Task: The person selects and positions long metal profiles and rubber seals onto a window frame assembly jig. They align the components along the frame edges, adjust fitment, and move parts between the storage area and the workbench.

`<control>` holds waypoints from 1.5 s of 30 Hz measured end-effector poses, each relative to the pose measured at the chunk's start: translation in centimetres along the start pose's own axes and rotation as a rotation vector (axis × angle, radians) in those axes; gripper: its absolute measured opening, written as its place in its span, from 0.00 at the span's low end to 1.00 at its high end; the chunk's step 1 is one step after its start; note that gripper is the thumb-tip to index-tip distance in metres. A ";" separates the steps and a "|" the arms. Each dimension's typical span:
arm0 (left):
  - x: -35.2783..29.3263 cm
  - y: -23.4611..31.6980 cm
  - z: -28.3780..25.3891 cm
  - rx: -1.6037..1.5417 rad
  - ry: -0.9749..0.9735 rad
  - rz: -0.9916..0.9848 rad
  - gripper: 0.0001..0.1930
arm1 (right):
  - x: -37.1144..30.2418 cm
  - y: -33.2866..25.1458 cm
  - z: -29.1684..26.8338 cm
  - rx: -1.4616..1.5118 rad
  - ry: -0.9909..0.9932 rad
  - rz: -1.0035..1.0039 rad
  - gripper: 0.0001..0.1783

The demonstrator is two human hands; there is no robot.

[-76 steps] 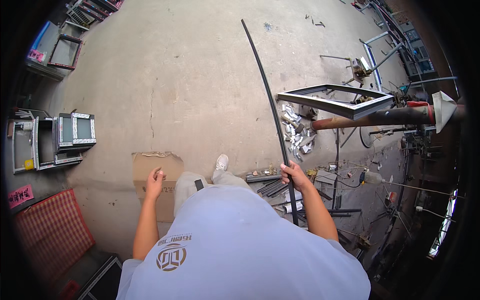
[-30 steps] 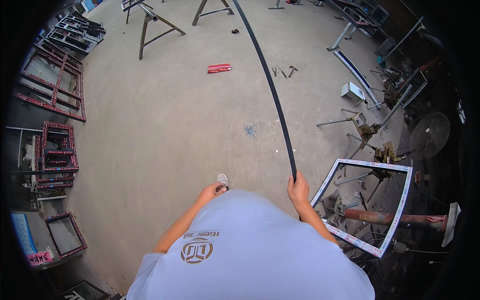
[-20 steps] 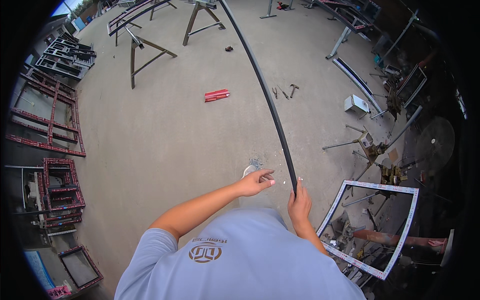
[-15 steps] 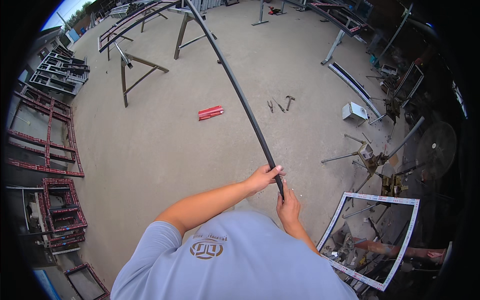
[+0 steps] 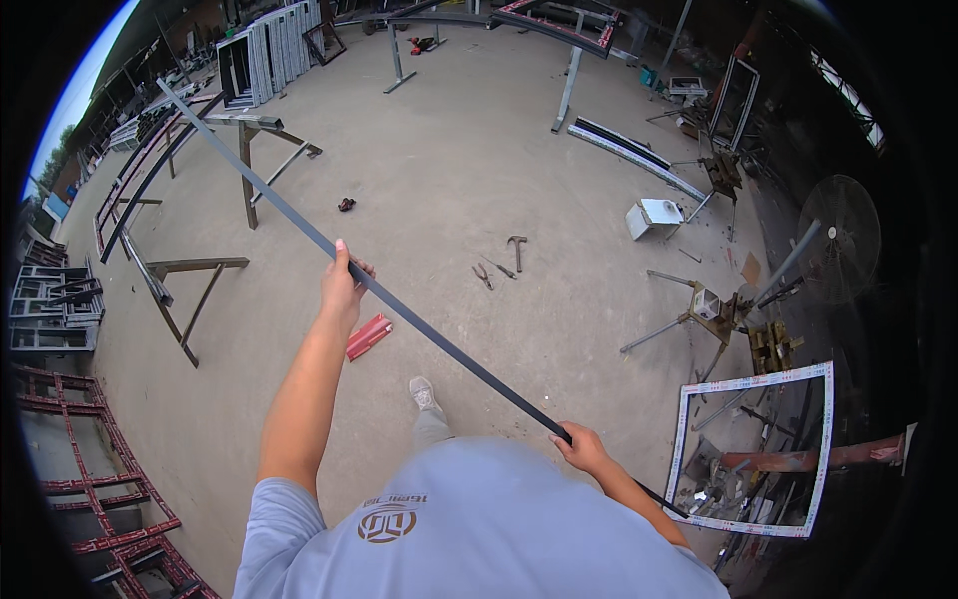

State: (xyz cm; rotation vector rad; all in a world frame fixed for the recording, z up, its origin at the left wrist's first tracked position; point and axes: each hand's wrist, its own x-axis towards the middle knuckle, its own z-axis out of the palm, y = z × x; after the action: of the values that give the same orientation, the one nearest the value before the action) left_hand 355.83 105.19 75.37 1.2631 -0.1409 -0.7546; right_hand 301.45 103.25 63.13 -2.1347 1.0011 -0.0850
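A long, thin dark profile bar (image 5: 449,346) slants across the view, from the trestles at far left down past my right forearm. Partway along it, my left hand (image 5: 344,284) is closed around the bar, arm stretched forward. Closer to my body, my right hand (image 5: 583,447) grips the same bar, whose near end runs on under my forearm toward a white-taped frame (image 5: 689,459). On the floor below my left hand lies a red packet-like bundle (image 5: 369,337). Farther off are a hammer (image 5: 517,252), pliers (image 5: 483,277) and a slim tool (image 5: 501,268), probably a screwdriver.
Trestles (image 5: 248,180) at far left carry long profiles. Red-taped frames (image 5: 110,469) lie along the left side. To the right stand a white box (image 5: 654,218), a metal stand (image 5: 711,311) and a large fan (image 5: 838,240). Profile lengths (image 5: 639,158) lie on the far right floor.
The view has turned and the bar now slants farther left. My left hand has moved away from my right along it; the bar now extends behind my right hand. My shoe has come into view.
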 end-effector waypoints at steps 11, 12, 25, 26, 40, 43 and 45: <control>22.1 6.2 1.7 -0.179 -0.226 -0.006 0.20 | 27.9 -12.4 -1.5 -0.072 0.363 -0.159 0.17; 21.8 4.0 2.6 -0.102 -0.289 -0.035 0.17 | 31.2 -13.8 -1.7 -0.021 0.372 -0.189 0.17; 60.3 15.1 6.6 0.069 -0.065 0.058 0.09 | 58.8 -8.1 -15.7 -0.277 0.425 -0.179 0.23; 63.2 16.8 6.8 0.042 -0.011 0.062 0.10 | 60.5 -7.4 -17.3 -0.286 0.438 -0.166 0.23; 90.9 31.0 10.3 -0.006 0.133 0.086 0.08 | 88.7 4.7 -28.0 -0.397 1.214 0.530 0.20; 98.3 30.9 13.4 -0.037 0.155 0.101 0.07 | 99.4 7.3 -28.9 -0.273 1.400 0.876 0.33; 103.8 30.9 17.0 -0.028 0.226 0.092 0.06 | 105.0 7.9 -30.5 0.270 1.457 0.964 0.41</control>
State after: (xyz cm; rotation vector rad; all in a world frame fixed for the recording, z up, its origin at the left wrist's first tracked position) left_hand 439.34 34.16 77.41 1.2967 -0.0047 -0.5289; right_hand 358.13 9.82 53.90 -0.8815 2.4776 -1.2962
